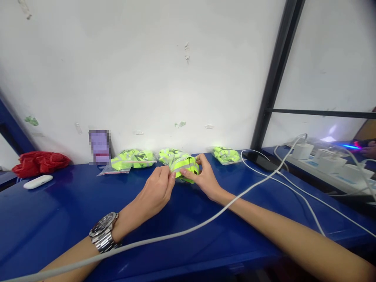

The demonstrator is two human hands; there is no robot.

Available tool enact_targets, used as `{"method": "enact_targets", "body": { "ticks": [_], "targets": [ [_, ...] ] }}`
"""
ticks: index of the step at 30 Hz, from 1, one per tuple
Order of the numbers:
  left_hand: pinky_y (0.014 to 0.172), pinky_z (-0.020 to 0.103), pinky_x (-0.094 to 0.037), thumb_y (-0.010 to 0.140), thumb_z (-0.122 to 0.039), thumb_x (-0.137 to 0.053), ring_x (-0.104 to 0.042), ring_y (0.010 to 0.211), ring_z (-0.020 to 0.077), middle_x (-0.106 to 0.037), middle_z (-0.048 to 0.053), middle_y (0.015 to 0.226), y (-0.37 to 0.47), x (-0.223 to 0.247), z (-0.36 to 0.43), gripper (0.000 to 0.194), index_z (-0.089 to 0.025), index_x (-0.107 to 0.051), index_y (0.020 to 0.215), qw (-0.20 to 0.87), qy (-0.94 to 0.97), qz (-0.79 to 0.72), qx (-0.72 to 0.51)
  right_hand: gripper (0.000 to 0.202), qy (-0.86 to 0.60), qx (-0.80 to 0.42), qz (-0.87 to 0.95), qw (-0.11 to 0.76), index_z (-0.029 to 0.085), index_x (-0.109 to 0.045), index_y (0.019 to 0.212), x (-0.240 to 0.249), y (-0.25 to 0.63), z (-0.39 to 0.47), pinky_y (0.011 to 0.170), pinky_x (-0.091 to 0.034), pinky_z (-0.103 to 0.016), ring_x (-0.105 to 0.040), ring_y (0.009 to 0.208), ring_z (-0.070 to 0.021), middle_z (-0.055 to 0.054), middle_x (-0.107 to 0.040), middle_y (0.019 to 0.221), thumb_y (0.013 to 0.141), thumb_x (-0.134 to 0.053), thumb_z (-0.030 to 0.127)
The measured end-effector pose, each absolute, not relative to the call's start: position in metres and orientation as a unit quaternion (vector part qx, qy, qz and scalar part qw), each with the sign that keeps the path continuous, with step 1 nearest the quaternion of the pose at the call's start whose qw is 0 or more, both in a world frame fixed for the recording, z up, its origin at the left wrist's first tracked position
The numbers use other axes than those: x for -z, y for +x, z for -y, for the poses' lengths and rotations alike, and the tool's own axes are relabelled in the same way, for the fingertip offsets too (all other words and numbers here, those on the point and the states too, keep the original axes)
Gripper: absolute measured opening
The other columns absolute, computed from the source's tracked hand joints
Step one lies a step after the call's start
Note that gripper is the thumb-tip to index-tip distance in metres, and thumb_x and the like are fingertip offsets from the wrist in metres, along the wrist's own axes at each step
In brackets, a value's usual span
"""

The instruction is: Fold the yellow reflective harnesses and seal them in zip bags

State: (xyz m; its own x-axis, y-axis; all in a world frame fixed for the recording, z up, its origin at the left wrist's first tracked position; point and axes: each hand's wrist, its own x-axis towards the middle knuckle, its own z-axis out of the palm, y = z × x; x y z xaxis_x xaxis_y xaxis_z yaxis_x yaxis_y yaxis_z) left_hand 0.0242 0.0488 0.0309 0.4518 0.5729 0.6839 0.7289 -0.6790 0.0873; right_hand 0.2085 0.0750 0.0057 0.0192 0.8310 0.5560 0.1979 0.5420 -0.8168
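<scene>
My right hand (pixel 208 179) is wrapped around a folded fluorescent yellow-green reflective strap bundle (pixel 188 164), thumb in front and fingers behind. At the bundle's left side my left hand (pixel 157 186) is closed in a pinch, where a clear plastic bag (pixel 167 156) shows; its fingertips are partly hidden. Behind and left of the hands lies a bagged yellow-green bundle (pixel 136 158) with a flat clear zip bag (pixel 116 169) at its front. Another bagged bundle (pixel 226 155) rests against the wall, right of my right hand.
A white cable (pixel 188 232) crosses in front of my forearms. On the blue table (pixel 73 211) are a red plastic bag (pixel 41 162), a white case (pixel 38 181) and an upright phone (pixel 100 147). At right are a dark phone (pixel 260 160), chargers on a power strip (pixel 331 164) and a black post (pixel 276 70).
</scene>
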Motion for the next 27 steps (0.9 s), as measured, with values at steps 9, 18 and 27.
{"method": "enact_targets", "body": {
  "ticks": [9,18,27],
  "targets": [
    [0.053,0.025,-0.038,0.099,-0.043,-0.030,-0.048,0.056,0.0136,-0.048,-0.004,0.064,0.008,-0.021,-0.070,0.028,-0.021,-0.040,0.083,-0.138,-0.833,0.426,0.325,0.047,-0.402,-0.249,0.699,0.536,0.023,-0.044,0.088,-0.006,0.213,-0.076,0.068,-0.041,-0.028,-0.052,0.080,-0.0182,0.001,-0.054,0.085,0.068,-0.073,0.055],
    [0.057,0.028,-0.036,0.094,-0.016,-0.028,-0.044,0.059,0.0154,-0.046,0.000,0.072,0.003,-0.010,-0.075,0.018,-0.021,-0.040,0.082,0.068,-0.899,0.360,0.242,0.050,-0.422,-0.197,0.738,0.489,0.024,-0.039,0.098,-0.005,0.210,-0.078,0.074,-0.040,-0.031,-0.052,0.085,-0.0198,-0.001,-0.052,0.092,0.071,-0.069,0.054],
    [0.061,0.030,-0.037,0.099,-0.018,-0.025,-0.043,0.065,0.0151,-0.046,0.002,0.078,0.023,-0.017,-0.050,0.023,-0.019,-0.041,0.083,0.103,-0.915,0.327,0.213,0.041,-0.455,-0.202,0.732,0.466,0.024,-0.034,0.094,-0.005,0.212,-0.076,0.061,-0.034,-0.025,-0.046,0.066,-0.0150,0.004,-0.050,0.076,0.067,-0.065,0.031]
  ]
}}
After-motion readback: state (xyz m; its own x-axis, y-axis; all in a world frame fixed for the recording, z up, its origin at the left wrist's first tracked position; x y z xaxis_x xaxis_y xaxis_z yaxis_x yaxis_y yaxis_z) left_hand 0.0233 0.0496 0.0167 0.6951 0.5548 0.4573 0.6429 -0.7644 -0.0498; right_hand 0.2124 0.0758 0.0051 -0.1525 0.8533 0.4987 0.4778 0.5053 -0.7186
